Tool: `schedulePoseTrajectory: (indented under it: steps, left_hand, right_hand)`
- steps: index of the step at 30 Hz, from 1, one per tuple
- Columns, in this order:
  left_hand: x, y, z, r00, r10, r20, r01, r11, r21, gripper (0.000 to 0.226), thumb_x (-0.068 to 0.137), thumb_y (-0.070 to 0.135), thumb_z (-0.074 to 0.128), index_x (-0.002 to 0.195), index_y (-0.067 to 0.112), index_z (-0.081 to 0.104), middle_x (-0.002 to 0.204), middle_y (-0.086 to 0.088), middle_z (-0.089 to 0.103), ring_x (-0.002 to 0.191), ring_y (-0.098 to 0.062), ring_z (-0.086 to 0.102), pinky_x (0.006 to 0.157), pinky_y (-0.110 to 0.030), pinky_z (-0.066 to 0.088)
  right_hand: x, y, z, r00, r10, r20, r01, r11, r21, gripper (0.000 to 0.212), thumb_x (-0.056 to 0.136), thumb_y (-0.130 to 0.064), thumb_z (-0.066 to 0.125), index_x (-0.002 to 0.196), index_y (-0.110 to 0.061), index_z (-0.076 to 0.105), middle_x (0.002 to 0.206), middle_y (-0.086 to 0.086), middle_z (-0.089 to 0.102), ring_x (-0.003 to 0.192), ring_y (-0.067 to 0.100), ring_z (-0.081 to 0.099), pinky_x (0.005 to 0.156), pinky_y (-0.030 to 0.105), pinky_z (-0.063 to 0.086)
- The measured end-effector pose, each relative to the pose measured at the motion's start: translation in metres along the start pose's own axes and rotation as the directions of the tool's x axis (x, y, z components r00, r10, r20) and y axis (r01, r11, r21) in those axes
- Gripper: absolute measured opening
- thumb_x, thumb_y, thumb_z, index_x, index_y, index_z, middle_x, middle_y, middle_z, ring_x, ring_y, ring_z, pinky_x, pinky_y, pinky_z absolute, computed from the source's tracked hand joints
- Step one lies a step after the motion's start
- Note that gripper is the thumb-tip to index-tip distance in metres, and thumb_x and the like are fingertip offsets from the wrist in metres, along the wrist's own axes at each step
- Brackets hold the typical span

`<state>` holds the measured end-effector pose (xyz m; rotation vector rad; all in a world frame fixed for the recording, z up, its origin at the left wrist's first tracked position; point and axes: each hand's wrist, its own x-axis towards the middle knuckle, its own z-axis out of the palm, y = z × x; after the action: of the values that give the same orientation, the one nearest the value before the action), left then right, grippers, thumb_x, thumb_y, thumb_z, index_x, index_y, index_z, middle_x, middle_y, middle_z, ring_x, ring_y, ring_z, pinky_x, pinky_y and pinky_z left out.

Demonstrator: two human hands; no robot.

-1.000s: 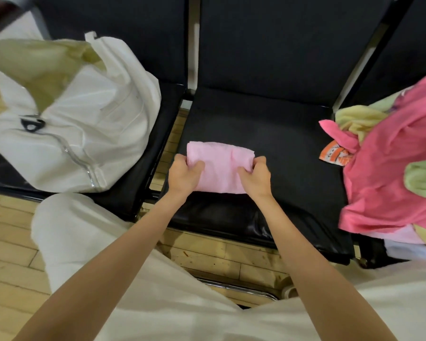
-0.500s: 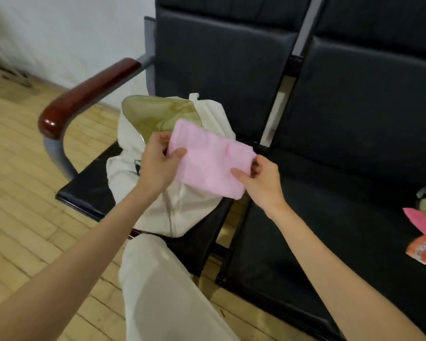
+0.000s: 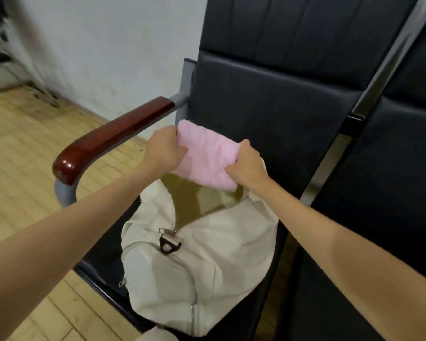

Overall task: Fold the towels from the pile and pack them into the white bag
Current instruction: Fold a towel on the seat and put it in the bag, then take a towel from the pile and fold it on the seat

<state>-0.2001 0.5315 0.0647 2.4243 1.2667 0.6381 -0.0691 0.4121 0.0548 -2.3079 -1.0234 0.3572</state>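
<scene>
One folded pink towel (image 3: 207, 158) is held in the air directly over the mouth of the white bag (image 3: 207, 262), at roughly 12 o'clock from the bag's zipper pull (image 3: 169, 243). The towel's lower edge is seen just above the opening; contact with the bag cannot be told. The towel is gripped at both ends: the left hand (image 3: 164, 150) is curled round its 9 o'clock edge, the right hand (image 3: 246, 162) is pinched onto its 3 o'clock edge, thumb on top. Both forearms are bare.

One bag is in view, cream-white fabric, unzipped at the top, with an olive-yellow lining (image 3: 194, 200) exposed. A second zipper line is seen curving down the front panel. The bag is rested on the black padded seat (image 3: 101, 269) of a chair.

Two black seats are counted, joined side by side: the one under the bag, and another at 3 o'clock (image 3: 367, 217), separated by a metal upright (image 3: 330, 153). One dark red wooden armrest (image 3: 113, 136) on a grey metal frame is located at 10 o'clock from the bag.

Floor: light wood planks (image 3: 22, 156). Wall behind: white, scuffed (image 3: 108, 57). At the top left corner, blurred objects are seen; not identifiable. A strip of pale fabric is visible at the bottom edge, below the bag.
</scene>
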Motion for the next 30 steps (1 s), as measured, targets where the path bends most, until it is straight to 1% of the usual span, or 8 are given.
schedulePoseTrajectory:
  steps: [6, 8, 14, 17, 20, 23, 27, 30]
  left_hand:
    - [0.006, -0.025, 0.076, 0.958, -0.055, 0.28, -0.019, 0.966, 0.257, 0.025, 0.095, 0.012, 0.051, 0.118, 0.004, 0.057, 0.12, -0.015, 0.061, 0.111, -0.029, 0.059, 0.079, -0.022, 0.048]
    - [0.013, -0.031, 0.091, 0.952, -0.113, 0.283, 0.059, 0.979, 0.193, 0.029, 0.097, 0.015, 0.047, 0.121, 0.002, 0.056, 0.12, -0.017, 0.061, 0.113, -0.032, 0.059, 0.089, -0.032, 0.047]
    - [0.028, -0.029, 0.12, 0.942, -0.167, 0.29, 0.148, 0.985, 0.087, 0.032, 0.098, 0.02, 0.048, 0.123, 0.002, 0.056, 0.123, -0.018, 0.06, 0.116, -0.034, 0.056, 0.096, -0.034, 0.043]
    - [0.019, -0.022, 0.133, 0.864, -0.194, 0.465, 0.181, 0.981, 0.073, 0.035, 0.1, 0.02, 0.045, 0.13, 0.004, 0.05, 0.132, -0.014, 0.054, 0.122, -0.029, 0.052, 0.099, -0.032, 0.04]
    - [0.014, -0.023, 0.153, 0.783, -0.163, 0.6, 0.142, 0.986, 0.083, 0.026, 0.097, 0.015, 0.046, 0.119, 0.004, 0.054, 0.122, -0.013, 0.056, 0.106, -0.028, 0.057, 0.079, -0.034, 0.049]
    - [0.017, -0.02, 0.152, 0.765, -0.236, 0.6, 0.237, 0.968, 0.079, 0.024, 0.092, 0.013, 0.051, 0.115, 0.008, 0.056, 0.111, -0.006, 0.058, 0.086, -0.02, 0.058, 0.063, -0.03, 0.05]
    - [-0.003, 0.0, 0.119, 0.785, -0.18, 0.593, 0.317, 0.939, -0.135, 0.036, 0.097, 0.028, 0.047, 0.121, 0.003, 0.055, 0.118, -0.009, 0.055, 0.107, -0.027, 0.054, 0.088, -0.03, 0.043]
    - [-0.012, 0.008, 0.108, 0.841, -0.153, 0.519, 0.219, 0.973, -0.068, 0.047, 0.086, 0.041, 0.066, 0.116, 0.006, 0.057, 0.118, -0.003, 0.056, 0.107, -0.023, 0.053, 0.087, -0.027, 0.041]
  right_hand:
    - [0.027, 0.001, 0.043, 0.936, 0.119, 0.331, -0.001, 0.942, -0.335, 0.022, 0.081, -0.009, 0.063, 0.099, -0.011, 0.051, 0.091, 0.008, 0.059, 0.086, 0.025, 0.061, 0.07, 0.034, 0.052]
    - [0.031, 0.005, 0.048, 0.939, 0.114, 0.325, 0.005, 0.939, -0.343, 0.021, 0.082, -0.009, 0.062, 0.101, -0.011, 0.052, 0.085, 0.005, 0.055, 0.081, 0.023, 0.058, 0.067, 0.032, 0.048]
    - [0.038, 0.015, 0.046, 0.969, 0.027, 0.244, 0.06, 0.937, -0.343, 0.022, 0.09, -0.007, 0.051, 0.112, -0.006, 0.055, 0.114, 0.014, 0.06, 0.105, 0.032, 0.059, 0.074, 0.031, 0.041]
    - [0.037, 0.018, 0.041, 0.962, -0.006, 0.273, 0.11, 0.923, -0.368, 0.011, 0.089, -0.003, 0.048, 0.079, -0.007, 0.049, 0.084, 0.01, 0.055, 0.088, 0.031, 0.057, 0.065, 0.031, 0.039]
    - [0.029, 0.016, 0.027, 0.958, -0.031, 0.284, 0.127, 0.936, -0.327, 0.029, 0.085, 0.001, 0.049, 0.059, -0.009, 0.039, 0.064, 0.006, 0.04, 0.063, 0.023, 0.044, 0.051, 0.027, 0.034]
    - [0.027, 0.02, 0.012, 0.965, -0.088, 0.247, 0.154, 0.952, -0.265, 0.014, 0.084, 0.0, 0.054, 0.093, 0.004, 0.064, 0.095, 0.014, 0.062, 0.087, 0.029, 0.06, 0.078, 0.042, 0.053]
    - [0.006, 0.034, -0.009, 0.969, -0.136, 0.207, 0.185, 0.953, -0.24, 0.028, 0.086, -0.01, 0.056, 0.106, 0.007, 0.063, 0.109, 0.02, 0.062, 0.1, 0.035, 0.06, 0.085, 0.05, 0.05]
    - [-0.015, 0.052, -0.025, 0.965, -0.195, 0.174, 0.238, 0.933, -0.27, 0.03, 0.088, -0.009, 0.055, 0.116, 0.0, 0.06, 0.118, 0.012, 0.057, 0.107, 0.029, 0.057, 0.087, 0.041, 0.051]
